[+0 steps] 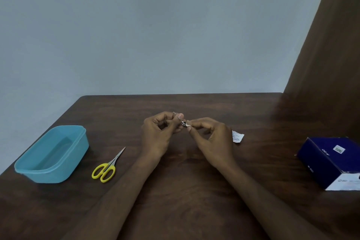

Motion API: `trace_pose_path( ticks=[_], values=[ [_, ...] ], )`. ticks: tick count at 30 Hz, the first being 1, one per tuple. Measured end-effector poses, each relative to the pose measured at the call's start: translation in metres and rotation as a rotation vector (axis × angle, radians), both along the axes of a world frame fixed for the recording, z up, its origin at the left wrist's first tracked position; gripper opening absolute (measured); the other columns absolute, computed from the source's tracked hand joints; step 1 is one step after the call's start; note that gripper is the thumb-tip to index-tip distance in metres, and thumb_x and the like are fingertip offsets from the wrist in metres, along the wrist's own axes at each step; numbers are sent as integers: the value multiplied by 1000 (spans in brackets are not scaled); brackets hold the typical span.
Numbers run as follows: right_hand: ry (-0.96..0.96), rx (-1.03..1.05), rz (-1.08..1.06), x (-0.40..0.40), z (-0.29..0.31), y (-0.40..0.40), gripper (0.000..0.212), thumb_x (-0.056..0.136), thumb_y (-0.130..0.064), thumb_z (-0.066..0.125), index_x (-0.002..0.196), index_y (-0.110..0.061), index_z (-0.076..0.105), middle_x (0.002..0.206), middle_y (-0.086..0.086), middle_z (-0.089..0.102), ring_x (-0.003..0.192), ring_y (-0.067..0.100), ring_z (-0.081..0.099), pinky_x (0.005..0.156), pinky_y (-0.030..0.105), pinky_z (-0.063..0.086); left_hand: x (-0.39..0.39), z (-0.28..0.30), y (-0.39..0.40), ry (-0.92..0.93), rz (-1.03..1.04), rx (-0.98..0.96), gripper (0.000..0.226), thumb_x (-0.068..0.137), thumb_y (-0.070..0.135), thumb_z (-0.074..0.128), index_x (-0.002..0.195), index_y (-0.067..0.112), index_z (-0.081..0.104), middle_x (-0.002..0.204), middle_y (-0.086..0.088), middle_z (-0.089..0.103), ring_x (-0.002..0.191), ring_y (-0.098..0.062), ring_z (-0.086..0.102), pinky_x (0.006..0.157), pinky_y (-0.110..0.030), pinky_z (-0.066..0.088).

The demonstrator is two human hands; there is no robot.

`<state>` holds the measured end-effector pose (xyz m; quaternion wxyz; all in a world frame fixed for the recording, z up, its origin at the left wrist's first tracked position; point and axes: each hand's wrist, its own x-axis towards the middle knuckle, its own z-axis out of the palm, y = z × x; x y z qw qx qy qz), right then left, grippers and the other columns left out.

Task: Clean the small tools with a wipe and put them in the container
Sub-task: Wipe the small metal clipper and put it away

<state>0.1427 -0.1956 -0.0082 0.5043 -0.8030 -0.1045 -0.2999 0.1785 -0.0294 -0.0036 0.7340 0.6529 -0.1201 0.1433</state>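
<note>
— What are the person's hands doing?

— Both are raised just above the middle of the dark wooden table (175, 191). The left hand (158, 134) has its fingers curled round a small metal tool (182, 122), thumb on top. What kind of tool it is cannot be told; most of it is hidden.

— And the other?

— The right hand (212, 140) pinches a small white wipe (188, 127) at its fingertips, and the wipe touches the tool's exposed end.

— Where is the container?

— The blue container (51, 155) stands open at the left of the table, well apart from the hands. Yellow-handled scissors (107, 167) lie between it and the left forearm, blades pointing far and right.

— Anything on the right?

— A torn white sachet (237, 136) lies just beside the right hand, and a dark blue box (331, 161) sits at the right edge.
</note>
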Motion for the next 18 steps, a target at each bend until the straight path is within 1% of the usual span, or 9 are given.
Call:
trace_pose_path(
  ticks=[2,4,7,8,10,12,13,16,18],
  values=[
    [-65,7,14,-2,3,2,13,90,-15,83,96,-26,85,94,-17,80,93,4,75,77,21,54,-1,1,-1,-4,-18,-3,14,96,13,79,86,3,80,83,-16,80,77,-18,77,78,-30,66],
    [-65,6,-8,-1,2,1,10,89,-17,84,93,-26,85,91,-17,79,90,5,75,78,22,55,-2,1,0,-11,-25,-3,14,96,13,78,86,4,80,85,-17,80,79,-18,77,79,-30,66],
    [15,-22,-87,4,-2,-2,5,88,-23,85,90,-28,85,88,-20,79,85,4,73,81,32,58,-2,2,0,-14,-23,-6,15,97,13,78,87,2,80,88,-20,80,82,-19,78,78,-29,66],
    [16,-20,-83,4,-2,-3,5,88,-24,85,91,-29,85,89,-21,79,85,4,73,81,34,58,-2,2,0,-11,-24,-9,14,97,13,78,87,3,80,88,-20,80,83,-19,78,78,-30,67],
    [-55,-17,-41,1,1,-2,7,89,-23,85,94,-29,85,90,-19,79,85,8,74,81,35,59,-2,1,0,-6,-36,-5,15,96,14,79,86,3,80,85,-17,80,82,-21,78,82,-34,68],
    [-99,-5,3,-3,5,0,7,90,-24,85,96,-29,85,91,-18,79,84,10,74,80,34,58,-3,0,0,-7,-56,12,16,96,14,79,86,2,79,82,-14,80,82,-22,78,84,-37,68],
    [-86,-6,3,-4,6,0,7,90,-25,85,96,-29,84,90,-20,79,83,9,74,80,31,57,-3,0,0,-6,-62,14,15,96,15,79,86,3,79,82,-13,79,83,-22,78,84,-36,68],
    [39,-45,-60,2,2,-6,3,91,-30,84,89,-32,81,85,-25,77,82,4,73,78,29,58,-3,0,0,-5,-56,12,17,96,18,79,87,3,80,86,-14,80,85,-22,79,83,-35,67],
    [60,-60,-75,4,0,-8,6,92,-32,82,87,-31,79,83,-24,76,81,4,72,72,27,54,-3,0,0,-13,-59,38,19,95,20,79,89,3,80,87,-16,80,86,-22,79,83,-36,67]
  ],
)
